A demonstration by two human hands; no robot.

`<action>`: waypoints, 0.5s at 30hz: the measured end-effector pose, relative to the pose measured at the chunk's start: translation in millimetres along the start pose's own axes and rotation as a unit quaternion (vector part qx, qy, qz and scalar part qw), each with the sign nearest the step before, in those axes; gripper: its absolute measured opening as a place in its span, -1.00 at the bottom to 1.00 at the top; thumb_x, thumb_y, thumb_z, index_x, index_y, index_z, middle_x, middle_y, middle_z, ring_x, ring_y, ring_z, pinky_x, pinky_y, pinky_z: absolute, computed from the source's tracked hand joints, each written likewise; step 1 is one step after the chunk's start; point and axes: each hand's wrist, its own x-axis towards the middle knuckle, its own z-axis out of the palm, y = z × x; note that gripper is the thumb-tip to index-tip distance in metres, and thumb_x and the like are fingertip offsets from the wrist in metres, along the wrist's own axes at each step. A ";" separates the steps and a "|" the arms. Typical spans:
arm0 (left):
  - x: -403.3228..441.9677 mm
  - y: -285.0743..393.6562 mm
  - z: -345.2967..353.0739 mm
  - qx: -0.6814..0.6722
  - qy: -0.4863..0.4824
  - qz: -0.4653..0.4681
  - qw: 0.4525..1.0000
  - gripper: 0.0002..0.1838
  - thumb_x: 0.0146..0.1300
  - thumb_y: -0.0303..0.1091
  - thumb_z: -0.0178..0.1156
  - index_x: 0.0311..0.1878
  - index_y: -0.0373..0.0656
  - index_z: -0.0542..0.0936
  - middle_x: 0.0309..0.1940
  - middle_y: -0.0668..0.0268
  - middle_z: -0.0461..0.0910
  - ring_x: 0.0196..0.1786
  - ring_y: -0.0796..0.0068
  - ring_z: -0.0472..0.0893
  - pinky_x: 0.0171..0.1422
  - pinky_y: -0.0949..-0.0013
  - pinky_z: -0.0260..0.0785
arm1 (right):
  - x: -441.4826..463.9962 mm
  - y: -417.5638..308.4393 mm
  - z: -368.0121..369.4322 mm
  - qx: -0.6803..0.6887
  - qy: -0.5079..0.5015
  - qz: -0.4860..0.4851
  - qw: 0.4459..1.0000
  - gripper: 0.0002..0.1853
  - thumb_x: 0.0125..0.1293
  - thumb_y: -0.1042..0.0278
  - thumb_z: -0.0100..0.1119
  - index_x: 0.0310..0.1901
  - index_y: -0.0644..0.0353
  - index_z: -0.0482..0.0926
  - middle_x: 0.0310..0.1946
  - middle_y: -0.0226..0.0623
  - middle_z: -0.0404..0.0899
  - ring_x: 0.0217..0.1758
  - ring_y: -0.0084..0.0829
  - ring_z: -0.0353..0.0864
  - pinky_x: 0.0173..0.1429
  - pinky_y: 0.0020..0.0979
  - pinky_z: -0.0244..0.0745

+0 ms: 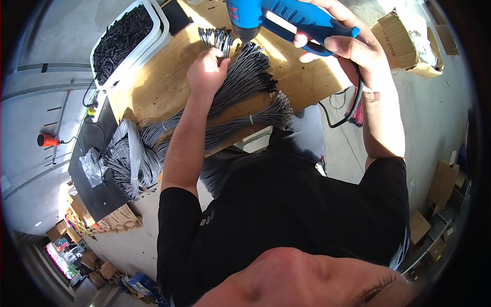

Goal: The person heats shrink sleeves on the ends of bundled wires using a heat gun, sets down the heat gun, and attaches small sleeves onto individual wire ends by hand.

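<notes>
My right hand [358, 48] is wrapped round the handle of a blue heat gun [302, 23] at the top of the view. Its dark nozzle [247, 34] points down over the ends of grey cables. A black cord runs from the handle past my wrist. My left hand [207, 71] is closed on a small bunch of cable ends [217, 40] with dark sleeves and pale tips, just left of the nozzle. Beside it, a large bundle of grey cables [240, 77] fans out on the wooden table [163, 77]. A second tied bundle [250, 119] lies nearer my body.
A white tub [164, 38] full of short black tubes [125, 41] stands at the table's left corner. Looped grey cables [134, 158] spill over the left edge onto a dark surface, near a plastic bag [93, 166]. An open cardboard box [401, 46] sits at right.
</notes>
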 end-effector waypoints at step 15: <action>-17.6 -6.2 -14.3 -0.008 -0.017 -0.067 0.998 -0.86 0.29 -0.18 0.46 -0.21 0.02 0.73 -0.36 0.31 0.72 -0.27 0.13 0.74 -0.18 0.08 0.56 | 32.6 23.4 11.8 0.031 -0.060 -0.001 0.998 -0.29 0.30 0.64 0.17 0.54 0.20 0.48 0.42 -0.17 0.43 0.24 -0.35 0.65 0.29 -0.41 0.69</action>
